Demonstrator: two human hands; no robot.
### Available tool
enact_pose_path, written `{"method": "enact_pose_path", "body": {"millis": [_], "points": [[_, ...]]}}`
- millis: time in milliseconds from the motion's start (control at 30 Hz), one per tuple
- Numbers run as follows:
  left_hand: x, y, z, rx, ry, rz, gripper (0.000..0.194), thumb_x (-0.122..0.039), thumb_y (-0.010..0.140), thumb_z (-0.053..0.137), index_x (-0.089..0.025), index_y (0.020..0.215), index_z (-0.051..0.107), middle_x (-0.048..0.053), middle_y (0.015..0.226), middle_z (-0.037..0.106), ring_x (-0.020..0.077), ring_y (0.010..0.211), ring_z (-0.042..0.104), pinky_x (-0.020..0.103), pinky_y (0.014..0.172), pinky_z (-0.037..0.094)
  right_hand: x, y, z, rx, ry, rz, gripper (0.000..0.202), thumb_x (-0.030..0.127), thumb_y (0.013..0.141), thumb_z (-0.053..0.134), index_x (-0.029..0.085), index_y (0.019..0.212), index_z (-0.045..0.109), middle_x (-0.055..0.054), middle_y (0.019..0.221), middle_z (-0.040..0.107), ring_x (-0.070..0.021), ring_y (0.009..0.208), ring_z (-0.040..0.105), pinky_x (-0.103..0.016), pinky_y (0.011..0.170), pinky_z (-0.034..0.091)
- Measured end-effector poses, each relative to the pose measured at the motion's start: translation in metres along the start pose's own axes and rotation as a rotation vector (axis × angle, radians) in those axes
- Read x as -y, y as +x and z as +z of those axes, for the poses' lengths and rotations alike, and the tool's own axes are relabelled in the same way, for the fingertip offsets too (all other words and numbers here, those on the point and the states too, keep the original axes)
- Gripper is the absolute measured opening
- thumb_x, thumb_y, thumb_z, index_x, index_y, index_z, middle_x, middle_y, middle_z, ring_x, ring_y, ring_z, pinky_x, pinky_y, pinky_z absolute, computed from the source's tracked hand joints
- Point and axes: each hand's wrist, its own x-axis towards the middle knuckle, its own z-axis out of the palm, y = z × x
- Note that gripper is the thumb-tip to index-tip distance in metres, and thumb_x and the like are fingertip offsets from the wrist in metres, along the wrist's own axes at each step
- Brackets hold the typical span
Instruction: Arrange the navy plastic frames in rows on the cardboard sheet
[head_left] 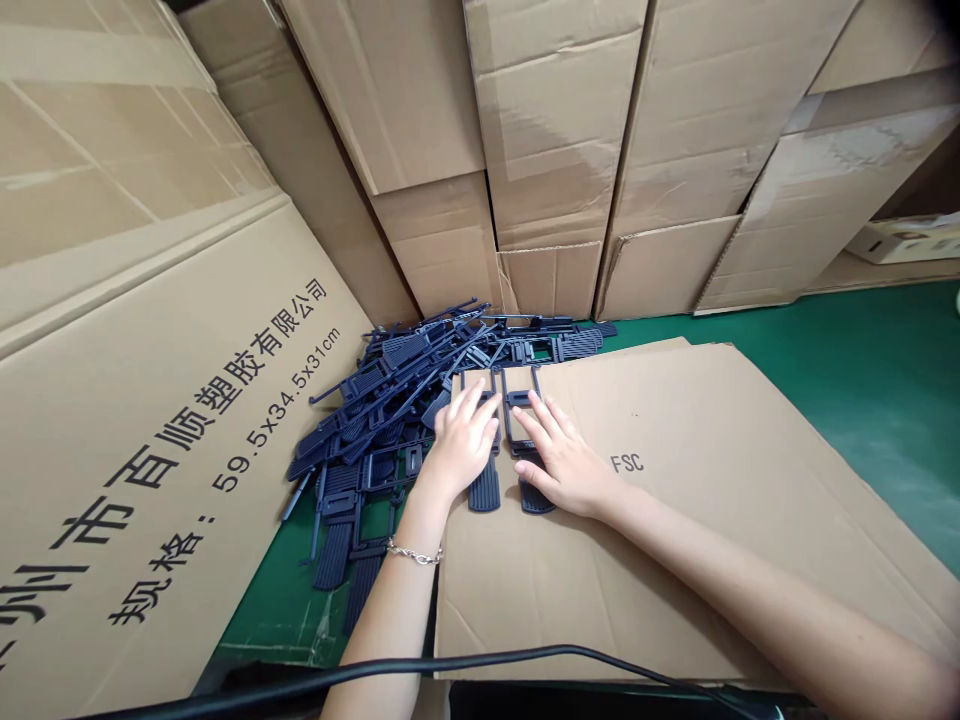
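Note:
Two dark blue plastic parts, a left one (pixel 484 486) and a right one (pixel 535 499), lie side by side on a flat cardboard sheet (pixel 645 560), each with a ribbed rounded end toward me. My left hand (pixel 460 446) rests over the left part, fingers spread. Over the right part is my right hand (pixel 562 456), its fingers apart too. Both palms face down, and neither hand grips anything. Left of the sheet, a tangled pile of similar dark blue parts (pixel 382 430) reaches close to my left hand.
Tall cardboard boxes (pixel 555 120) wall off the back. A printed carton (pixel 202 400) slants along the left side. The green tabletop (pixel 847 350) shows at right. A black cable (pixel 480 661) crosses in front, over my left forearm. One small box (pixel 907 243) sits at far right.

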Motion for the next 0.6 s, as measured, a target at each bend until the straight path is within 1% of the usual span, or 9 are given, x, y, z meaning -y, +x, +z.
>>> {"method": "enact_pose_path", "body": {"millis": [67, 133, 167, 267, 300, 367, 433, 500, 600], "points": [[0.008, -0.001, -0.011, -0.133, 0.028, -0.035, 0.042, -0.031, 0.093, 0.027, -0.024, 0.126, 0.051, 0.006, 0.142, 0.037, 0.024, 0.129, 0.031, 0.046, 0.106, 0.026, -0.002, -0.001, -0.003, -0.032, 0.07, 0.02, 0.064, 0.053, 0.093, 0.026, 0.016, 0.145, 0.02, -0.012, 0.151, 0.003, -0.0286, 0.137, -0.004, -0.051, 0.109, 0.017], [0.023, -0.004, -0.021, -0.266, 0.076, -0.126, 0.041, -0.031, 0.091, 0.032, -0.024, 0.125, 0.052, 0.006, 0.14, 0.04, 0.0256, 0.126, 0.035, 0.046, 0.105, 0.028, -0.001, -0.005, -0.009, -0.061, 0.124, 0.048, 0.065, 0.054, 0.093, 0.024, 0.016, 0.145, 0.017, -0.012, 0.151, 0.003, -0.0275, 0.138, -0.004, -0.052, 0.109, 0.017], [0.032, -0.007, -0.025, -0.299, 0.107, -0.192, 0.042, -0.033, 0.089, 0.036, -0.024, 0.127, 0.05, 0.007, 0.14, 0.039, 0.0275, 0.126, 0.035, 0.049, 0.104, 0.029, 0.0, -0.007, -0.014, -0.071, 0.143, 0.056, 0.065, 0.055, 0.093, 0.023, 0.016, 0.146, 0.016, -0.012, 0.151, 0.002, -0.027, 0.138, -0.005, -0.052, 0.109, 0.017], [0.06, -0.017, -0.031, -0.217, 0.207, -0.371, 0.06, -0.042, 0.082, 0.05, -0.019, 0.136, 0.039, 0.013, 0.145, 0.031, 0.035, 0.129, 0.029, 0.059, 0.099, 0.028, 0.005, -0.02, -0.03, -0.092, 0.177, 0.045, 0.065, 0.057, 0.093, 0.021, 0.02, 0.146, 0.012, -0.009, 0.152, 0.0, -0.026, 0.138, -0.005, -0.053, 0.11, 0.016], [0.067, -0.021, -0.031, -0.188, 0.238, -0.392, 0.06, -0.042, 0.082, 0.051, -0.018, 0.136, 0.039, 0.014, 0.144, 0.032, 0.0357, 0.129, 0.029, 0.062, 0.098, 0.027, 0.008, -0.026, -0.036, -0.096, 0.185, 0.036, 0.064, 0.057, 0.093, 0.021, 0.022, 0.146, 0.01, -0.008, 0.152, -0.001, -0.0258, 0.138, -0.005, -0.053, 0.109, 0.016], [0.078, -0.028, -0.031, -0.18, 0.284, -0.398, 0.049, -0.036, 0.086, 0.046, -0.018, 0.131, 0.047, 0.014, 0.141, 0.037, 0.0347, 0.128, 0.032, 0.064, 0.098, 0.023, 0.013, -0.038, -0.046, -0.118, 0.202, 0.012, 0.062, 0.056, 0.094, 0.022, 0.028, 0.146, 0.006, -0.005, 0.152, -0.001, -0.0256, 0.138, -0.004, -0.054, 0.109, 0.018], [0.083, -0.033, -0.032, -0.217, 0.301, -0.396, 0.037, -0.029, 0.089, 0.039, -0.021, 0.12, 0.057, 0.012, 0.137, 0.043, 0.0326, 0.125, 0.036, 0.062, 0.1, 0.022, 0.018, -0.05, -0.053, -0.159, 0.227, -0.025, 0.06, 0.056, 0.094, 0.021, 0.032, 0.145, 0.003, -0.002, 0.152, 0.0, -0.0256, 0.138, -0.002, -0.055, 0.108, 0.02], [0.085, -0.035, -0.037, -0.249, 0.303, -0.397, 0.034, -0.027, 0.09, 0.037, -0.022, 0.11, 0.063, 0.01, 0.132, 0.049, 0.0308, 0.122, 0.041, 0.059, 0.101, 0.022, 0.023, -0.061, -0.058, -0.203, 0.255, -0.065, 0.06, 0.057, 0.094, 0.019, 0.033, 0.145, 0.002, -0.002, 0.152, 0.002, -0.0263, 0.138, 0.001, -0.055, 0.107, 0.021], [0.089, -0.034, -0.049, -0.269, 0.286, -0.375, 0.031, -0.028, 0.089, 0.039, -0.021, 0.105, 0.065, 0.008, 0.123, 0.057, 0.0263, 0.114, 0.05, 0.047, 0.101, 0.031, 0.028, -0.073, -0.063, -0.235, 0.27, -0.092, 0.062, 0.059, 0.093, 0.017, 0.031, 0.146, 0.005, -0.004, 0.152, 0.005, -0.0281, 0.138, 0.003, -0.056, 0.107, 0.022]]}}
